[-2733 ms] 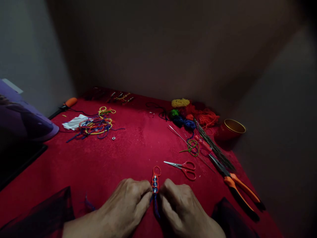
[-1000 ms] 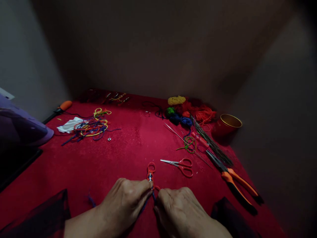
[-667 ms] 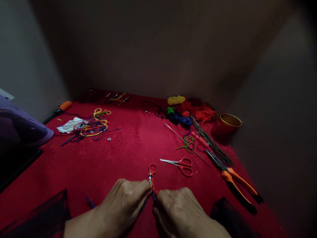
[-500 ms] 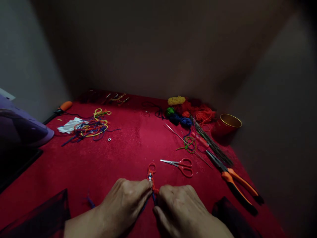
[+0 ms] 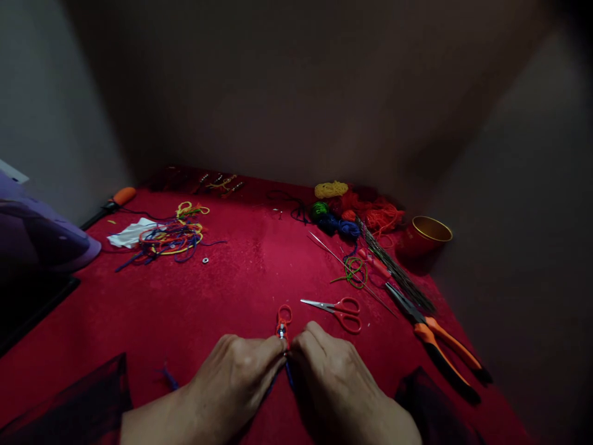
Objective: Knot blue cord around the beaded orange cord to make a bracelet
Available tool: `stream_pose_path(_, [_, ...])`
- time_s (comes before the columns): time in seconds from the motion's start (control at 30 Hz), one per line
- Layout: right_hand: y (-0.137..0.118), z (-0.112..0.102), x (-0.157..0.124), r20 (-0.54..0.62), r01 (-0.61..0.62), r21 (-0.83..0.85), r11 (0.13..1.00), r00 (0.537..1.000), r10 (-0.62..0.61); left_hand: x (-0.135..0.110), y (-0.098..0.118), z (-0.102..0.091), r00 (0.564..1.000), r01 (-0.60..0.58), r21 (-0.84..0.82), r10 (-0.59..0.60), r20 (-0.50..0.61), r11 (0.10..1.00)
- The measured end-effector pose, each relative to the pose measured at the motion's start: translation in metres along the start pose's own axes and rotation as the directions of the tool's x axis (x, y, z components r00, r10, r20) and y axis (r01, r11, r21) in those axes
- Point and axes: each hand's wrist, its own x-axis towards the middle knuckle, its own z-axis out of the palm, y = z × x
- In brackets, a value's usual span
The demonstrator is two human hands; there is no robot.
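Both hands meet low in the middle of my view, on the red cloth (image 5: 222,290). The left hand (image 5: 231,374) and the right hand (image 5: 336,380) are knuckles-up. Their fingertips are drawn tight together and pinched on the braided cord (image 5: 283,326) from either side, just below its orange loop. The thumbs are tucked under the fingers, so I cannot see them on the cord. What I can see is closed fingers with no gap, the two hands touching at the tips.

The cord lies flat on the cloth with its loop pointing away from me. Something pale shows in the braid, but the light is too dim for me to say what. Its blue tails (image 5: 290,374) run back between the hands and are mostly covered by the right one. Both forearms are cut off by the bottom edge.

Just right of the loop lie small scissors (image 5: 340,309), blades together, apart from the hands. Farther right are orange-handled pliers (image 5: 440,346), their handle ends fading into shadow, and a bundle of thin wires (image 5: 393,272) near a cup (image 5: 424,238). Balls of yarn (image 5: 352,213) sit at the back, their far side merging into the dark.

To the left, a tangle of cords (image 5: 171,238) rests against a white scrap (image 5: 127,233), with a small metal ring (image 5: 204,260) just beside it. Dark fabric (image 5: 69,402) fills both bottom corners, and I cannot tell what it is.
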Motion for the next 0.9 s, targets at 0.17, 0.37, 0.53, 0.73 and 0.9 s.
stream_pose_path(0.17, [-0.001, -0.003, -0.002, -0.024, -0.017, 0.015, 1.0, 1.0, 0.018, -0.001, 0.001, 0.0, 1.0, 0.01, 0.033, -0.011, 0.01, 0.999])
stream_pose_path(0.37, [0.005, 0.0, 0.002, 0.012, -0.007, 0.142, 0.99, 1.0, 0.005, 0.0, -0.001, 0.001, 0.999, 0.022, 0.045, -0.023, 0.023, 0.999])
stream_pose_path(0.53, [0.007, 0.001, -0.002, 0.009, -0.06, 0.267, 0.962, 0.998, 0.06, -0.004, 0.0, 0.001, 0.994, 0.086, 0.054, -0.089, 0.069, 0.995])
stream_pose_path(0.73, [0.003, -0.004, -0.004, 0.052, -0.079, 0.233, 0.969, 0.996, 0.068, -0.009, 0.011, -0.018, 0.932, 0.329, 0.041, -0.332, 0.149, 0.943])
stream_pose_path(0.9, [0.004, -0.008, -0.003, 0.043, -0.086, 0.323, 0.942, 0.996, 0.076, 0.002, 0.014, -0.045, 0.863, 0.484, -0.294, -0.394, 0.316, 0.824])
